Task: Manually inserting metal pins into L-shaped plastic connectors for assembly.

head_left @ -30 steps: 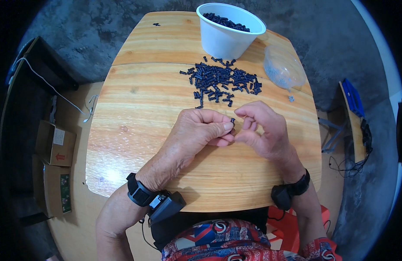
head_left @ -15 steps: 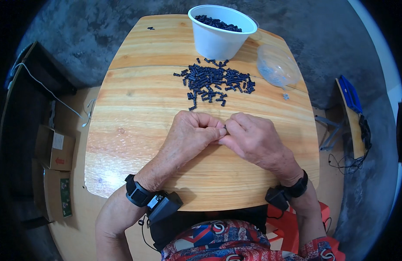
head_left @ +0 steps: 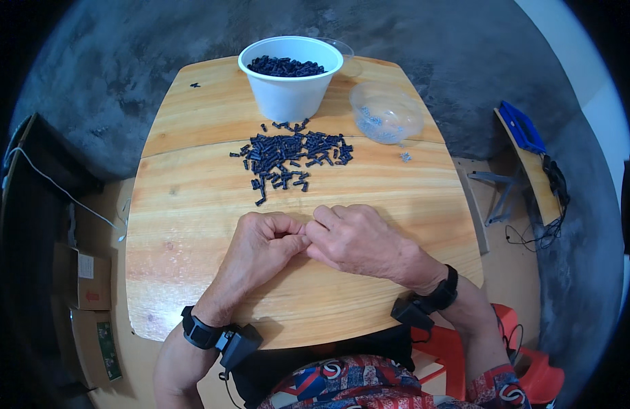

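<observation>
Both hands meet at the middle of the wooden worktop [head_left: 192, 225], fingertips pressed together. The left hand [head_left: 264, 249] is curled, its fingers bent inward toward the right hand [head_left: 359, 238], whose fingers close against them at one pinch point. Whatever sits between the fingertips is hidden, so I cannot tell what they grip.

Just beyond the hands lies a loose pile of small black pieces [head_left: 291, 155], short, dark, rod-like bits scattered flat on the worktop, well apart from the hands. Behind the pile stands a white cup [head_left: 291, 95], round, smooth-walled and tapered, filled near its rim with more of the same black bits. To its right sits a clear plastic bowl [head_left: 386, 112], thin and see-through, with small pale grey bits inside.

The worktop is light wood with visible grain and rounded corners. Each wrist wears 1 black band with a dark block attached. Nothing lies between hands and pile.
</observation>
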A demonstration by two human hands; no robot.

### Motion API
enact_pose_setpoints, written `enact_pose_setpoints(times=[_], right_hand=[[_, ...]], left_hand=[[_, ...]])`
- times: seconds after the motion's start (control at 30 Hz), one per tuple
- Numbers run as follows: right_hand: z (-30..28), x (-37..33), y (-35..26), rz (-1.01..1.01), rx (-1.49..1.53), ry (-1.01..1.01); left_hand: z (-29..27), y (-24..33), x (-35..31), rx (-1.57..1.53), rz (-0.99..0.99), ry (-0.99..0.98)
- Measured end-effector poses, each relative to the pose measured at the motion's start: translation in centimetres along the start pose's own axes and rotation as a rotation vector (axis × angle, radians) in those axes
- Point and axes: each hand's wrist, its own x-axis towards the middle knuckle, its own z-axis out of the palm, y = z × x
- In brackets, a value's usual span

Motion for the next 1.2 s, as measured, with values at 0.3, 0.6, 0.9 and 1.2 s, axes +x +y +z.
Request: enact_pose_setpoints(times=[0.3, 0.6, 0.9, 1.2], right_hand=[[0.3, 0.0, -0.7, 0.033, -0.051, 0.054], [0.8, 0.0, 0.5, -0.062, -0.065, 0.113], [1.2, -0.1, 0.8, -0.073, -0.063, 0.122], [1.4, -0.3, 1.0, 0.038, 0.118, 0.207]], left_hand=[[-0.2, -0.1, -0.3, 0.084, 0.061, 0.017], [-0.8, -0.1, 0.1, 0.069, 0.145, -0.070], [-0.9, -0.3, 0.3, -0.083, -0.035, -0.152], [-1.1, -0.2, 0.4, -0.129, -0.035, -0.158]])
